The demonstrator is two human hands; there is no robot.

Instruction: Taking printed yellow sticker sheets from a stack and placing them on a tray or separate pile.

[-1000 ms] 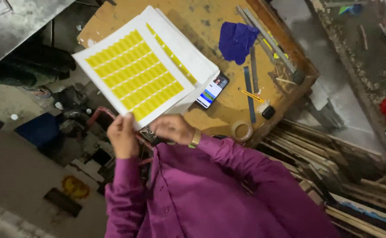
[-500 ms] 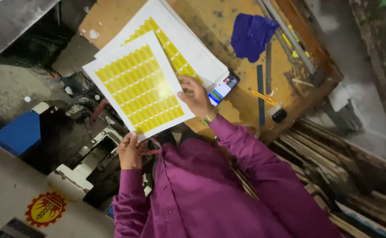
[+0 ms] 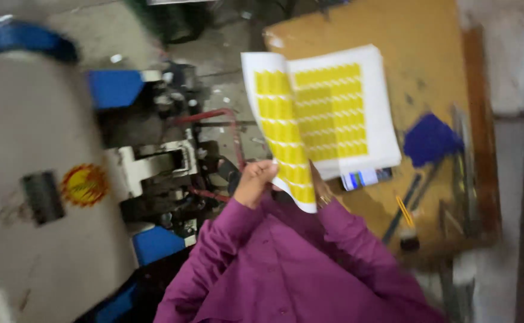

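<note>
To the left of my hands stood a big pale machine (image 3: 28,197) with a round yellow and red emblem on its side and blue parts above and below its dark metal works. Ahead and to the right of my hands lay the brown worktop (image 3: 429,54), worn and stained.

On the worktop, just beyond my hands, rested a stack of white sheets (image 3: 345,107) printed with rows of yellow labels. I judged it a fair weight as a stack, but each sheet light, thin and floppy.

My left hand (image 3: 256,182) was pinched on the near edge of the top sheet (image 3: 280,131), which stood lifted and curled up off the stack like a turned page. A sheet like that would bend and crease easily, so an edge or corner grip seemed right, with a second hand under it to keep it flat.

My right hand (image 3: 320,192) sat mostly behind the lifted sheet; I could not tell whether it gripped anything.

Farther right of my hands lay a crumpled blue cloth (image 3: 429,140), some long metal rulers (image 3: 462,155), a phone (image 3: 366,177) peeping from under the stack, and a small brush (image 3: 406,230). I saw no containers on the worktop.
</note>
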